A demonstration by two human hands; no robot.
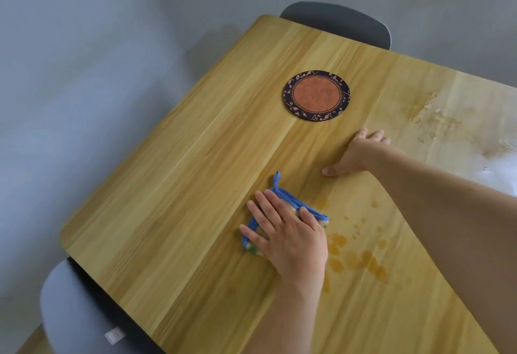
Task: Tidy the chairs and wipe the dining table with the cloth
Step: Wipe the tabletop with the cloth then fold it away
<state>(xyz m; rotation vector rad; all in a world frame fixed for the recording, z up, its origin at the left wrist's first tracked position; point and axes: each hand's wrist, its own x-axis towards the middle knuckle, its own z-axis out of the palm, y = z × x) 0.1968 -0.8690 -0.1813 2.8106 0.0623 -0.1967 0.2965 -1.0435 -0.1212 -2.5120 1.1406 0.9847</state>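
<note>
- A small, folded, pale cloth edged in blue binding with a hanging loop (282,213) was pressed flat onto the light, wood-grain laminate tabletop (179,194) by the left hand (285,234), its fingers straight and spread over the fabric rather than curled round it; this was judged to give even pressure for wiping.
- The right hand (361,155) was laid at about one o'clock from the cloth, palm down, fingers released and holding nothing, apparently as a brace.
- Amber droplets and smears (361,258) lay just beside the cloth at about four o'clock, not yet wiped.
- A round, flat coaster with a dark leaf-patterned rim and terracotta centre (317,95) rested at twelve o'clock, well apart.
- One grey, rounded chair (335,22) was tucked at the far edge; another (72,309) stood at seven o'clock.
</note>
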